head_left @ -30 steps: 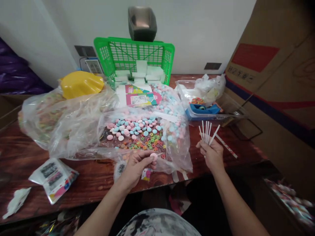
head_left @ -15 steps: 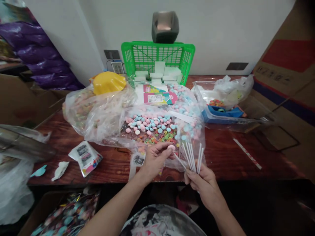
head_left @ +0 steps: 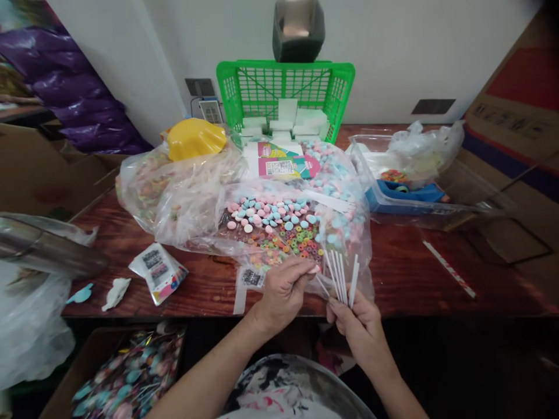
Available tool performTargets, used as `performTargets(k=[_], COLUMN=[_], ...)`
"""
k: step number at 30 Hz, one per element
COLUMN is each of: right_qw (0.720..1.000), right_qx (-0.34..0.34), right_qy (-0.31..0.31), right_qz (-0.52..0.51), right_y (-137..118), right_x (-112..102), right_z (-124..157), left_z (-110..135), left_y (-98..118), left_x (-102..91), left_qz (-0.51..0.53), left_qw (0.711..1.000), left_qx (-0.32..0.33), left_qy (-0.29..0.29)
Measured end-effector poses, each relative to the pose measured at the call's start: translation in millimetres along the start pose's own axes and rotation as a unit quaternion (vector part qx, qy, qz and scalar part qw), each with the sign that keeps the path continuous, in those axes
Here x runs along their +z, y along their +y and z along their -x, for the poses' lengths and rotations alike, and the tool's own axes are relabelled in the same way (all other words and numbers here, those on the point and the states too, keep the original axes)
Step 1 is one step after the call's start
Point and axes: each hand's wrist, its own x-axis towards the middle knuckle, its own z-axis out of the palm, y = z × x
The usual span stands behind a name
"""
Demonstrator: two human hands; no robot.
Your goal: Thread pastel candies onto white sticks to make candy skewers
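Left hand [head_left: 283, 288] is pinching a pink candy disc [head_left: 313, 269] between thumb and fingertips, at the near edge of the desk [head_left: 406, 273], right in front of the open candy bag [head_left: 279, 224]. Right hand [head_left: 356, 317] is gripping a fan of white sticks [head_left: 343, 278], fingers closed round the lower ends, tips pointing up. One stick is angling toward the disc; can't tell if it's touching. Reading this as the stick-to-candy joining step. Judging it's calling for squaring that stick's end on the disc edge and pushing straight, spare sticks clamped.
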Motion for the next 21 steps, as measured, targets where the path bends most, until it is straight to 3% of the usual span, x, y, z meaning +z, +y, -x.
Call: performTargets(k=[3,7,11,14,18,21], right_qw=[0.999,0.992,0.986,0.977,0.963,0.958], right_qx=[0.011,0.031,0.011,0.007,0.029,0.036], right_qy=[0.034,0.072,0.113,0.14,0.154,0.158], right_qz=[-0.036,-0.099,-0.121,-0.163,-0.22,-0.237], right_y=[4.1,8.3,7.1,5.6,7.5,9.8], right_x=[7.5,18.0,22.8,19.1,9.0,5.5], right_z=[2.5,-0.6,-14.3,-28.1,-38.6,-39.2], left_z=[1.2,2.9,8.9,0.7,-46.5,-83.4], left_y=[-0.7,2.1,7.1,-2.5,-45.4,-80.7], left_x=[1.4,6.4,13.7,9.5,-12.4,-20.8], left_qz=[0.002,0.028,0.053,0.043,-0.13,-0.338], left_qw=[1.0,0.999,0.995,0.989,0.969,0.909], left_qx=[0.014,-0.033,-0.068,-0.094,-0.193,-0.16], left_qy=[0.011,0.015,-0.051,-0.103,-0.081,-0.187])
